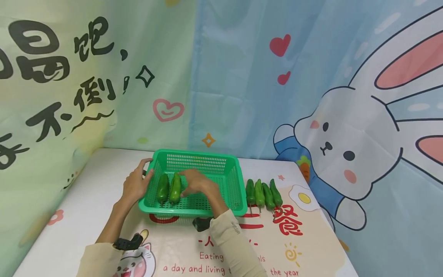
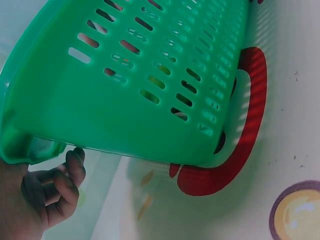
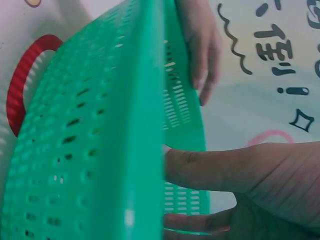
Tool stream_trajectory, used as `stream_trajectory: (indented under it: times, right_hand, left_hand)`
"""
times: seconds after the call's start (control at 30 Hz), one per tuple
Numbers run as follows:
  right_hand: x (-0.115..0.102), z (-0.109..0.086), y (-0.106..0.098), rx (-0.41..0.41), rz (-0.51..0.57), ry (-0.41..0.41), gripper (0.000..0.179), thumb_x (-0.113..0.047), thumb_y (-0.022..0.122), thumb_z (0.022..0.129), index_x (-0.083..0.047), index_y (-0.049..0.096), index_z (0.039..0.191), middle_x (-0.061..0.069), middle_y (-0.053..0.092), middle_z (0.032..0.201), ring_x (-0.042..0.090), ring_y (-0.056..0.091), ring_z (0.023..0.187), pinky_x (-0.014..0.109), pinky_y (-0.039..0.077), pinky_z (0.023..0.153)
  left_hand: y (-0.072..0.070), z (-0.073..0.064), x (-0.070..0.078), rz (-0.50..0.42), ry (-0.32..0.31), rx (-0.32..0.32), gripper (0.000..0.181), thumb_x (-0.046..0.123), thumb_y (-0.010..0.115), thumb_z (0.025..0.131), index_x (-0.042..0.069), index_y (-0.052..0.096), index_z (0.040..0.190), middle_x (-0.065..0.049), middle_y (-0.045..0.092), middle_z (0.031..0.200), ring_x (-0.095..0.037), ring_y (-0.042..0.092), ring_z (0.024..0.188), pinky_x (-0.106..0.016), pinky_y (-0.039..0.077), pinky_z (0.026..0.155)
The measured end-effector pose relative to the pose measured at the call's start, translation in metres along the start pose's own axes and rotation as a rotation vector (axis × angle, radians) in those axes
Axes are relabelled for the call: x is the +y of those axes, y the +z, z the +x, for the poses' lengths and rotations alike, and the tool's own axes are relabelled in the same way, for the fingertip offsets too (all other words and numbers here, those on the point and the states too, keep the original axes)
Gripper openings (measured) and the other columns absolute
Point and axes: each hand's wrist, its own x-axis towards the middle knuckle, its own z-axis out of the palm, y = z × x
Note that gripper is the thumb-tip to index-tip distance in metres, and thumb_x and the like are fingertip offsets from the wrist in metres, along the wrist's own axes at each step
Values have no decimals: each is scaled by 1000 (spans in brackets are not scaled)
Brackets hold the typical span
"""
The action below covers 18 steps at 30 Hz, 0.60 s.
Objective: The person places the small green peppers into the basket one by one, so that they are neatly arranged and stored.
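A green plastic basket (image 1: 194,211) with slotted walls stands on the table. Two green peppers, a darker one (image 1: 163,188) and a lighter one (image 1: 175,188), lie side by side at its left. My left hand (image 1: 136,184) holds the basket's left rim; its fingers (image 2: 70,175) are curled beside that end in the left wrist view. Inside the basket, my right hand (image 1: 200,182) is close by the lighter pepper, thumb and fingers spread apart at its right side. In the right wrist view, the basket wall hides the right fingertips and the peppers.
Several green peppers (image 1: 259,194) lie in a row on the table just right of the basket. The printed tabletop (image 1: 187,246) extends in front. A printed curtain (image 1: 235,77) hangs behind the table and along its sides.
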Motion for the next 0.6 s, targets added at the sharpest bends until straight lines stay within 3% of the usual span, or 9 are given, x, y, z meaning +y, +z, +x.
stream_trajectory:
  times: [0.37,0.6]
  right_hand:
    - [9,-23,-15,66,77,5,84,-22,90,93,-12,48,165,9,49,171,31,45,159,50,46,124]
    - [21,-41,-23,126,123,-32,83,-20,91,92,-10,50,164,11,50,169,34,45,159,52,44,125]
  left_hand:
    - [-2,0,3,-1,3,-1,50,25,52,116,10,45,163,-33,76,112,-35,71,76,-35,46,56]
    - [-1,-1,3,4,-2,-9,50,25,52,116,9,44,163,-33,75,112,-35,71,76,-35,47,57]
